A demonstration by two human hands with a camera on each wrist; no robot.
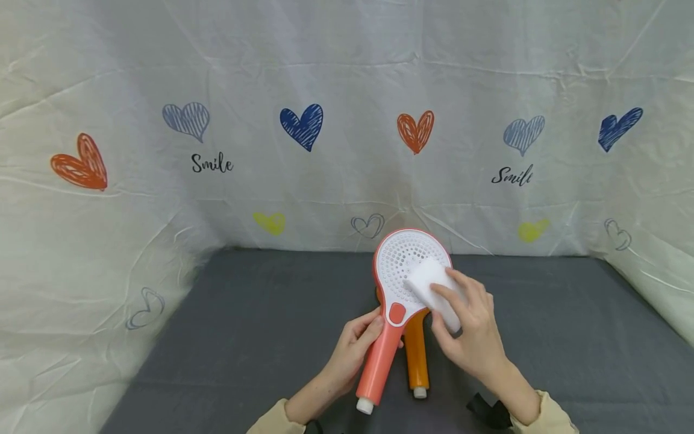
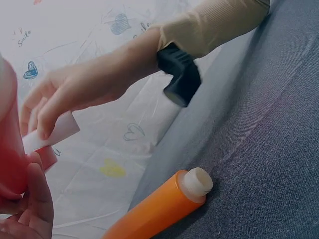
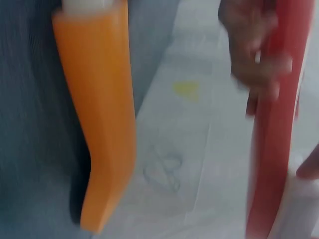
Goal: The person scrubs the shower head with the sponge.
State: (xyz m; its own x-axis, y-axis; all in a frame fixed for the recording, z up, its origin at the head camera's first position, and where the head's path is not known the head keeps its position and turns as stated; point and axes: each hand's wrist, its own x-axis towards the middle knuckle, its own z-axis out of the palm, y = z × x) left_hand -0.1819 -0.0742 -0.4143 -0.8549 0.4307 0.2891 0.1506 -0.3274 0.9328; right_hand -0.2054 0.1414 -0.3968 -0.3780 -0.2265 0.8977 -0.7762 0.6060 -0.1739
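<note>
A coral-red shower head [image 1: 382, 360] with a white nozzle face is held up, tilted, in my left hand [image 1: 349, 352], which grips the handle just below the button. My right hand [image 1: 477, 328] pinches a white sponge [image 1: 432, 276] between thumb and fingers, against the lower right of the nozzle face. Behind the red one, an orange shower head [image 1: 416, 355] lies on the table, its head mostly hidden. In the left wrist view its white threaded end [image 2: 198, 181] shows clearly. The right wrist view is blurred, with the red handle [image 3: 279, 124] at the right.
The dark grey cloth [image 1: 271, 325] covers the table. A pale curtain [image 1: 347, 169] printed with hearts and "Smile" stands behind it and along both sides. A black strap [image 2: 180, 74] hangs at my right wrist.
</note>
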